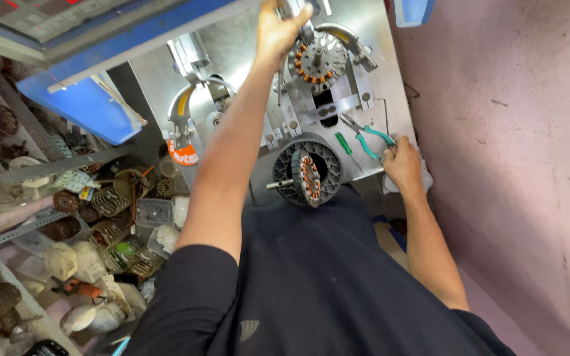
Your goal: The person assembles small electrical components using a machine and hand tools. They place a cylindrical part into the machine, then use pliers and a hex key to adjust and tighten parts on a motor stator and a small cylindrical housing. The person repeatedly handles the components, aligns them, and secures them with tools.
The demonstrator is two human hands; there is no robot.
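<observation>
My left hand reaches up to the top of a grey metal winding machine and grips a metal part just left of a round stator with copper coils mounted on it. My right hand rests low on the machine's right edge, closed on a white cloth, beside green-handled pliers and a green-handled screwdriver. A second stator with copper windings sits in a dark slotted ring on a shaft just in front of my body.
A blue panel juts out at upper left. Shelves on the left hold several wound coils, plastic boxes and motor parts. A pink wall stands close on the right. My dark shirt fills the lower middle.
</observation>
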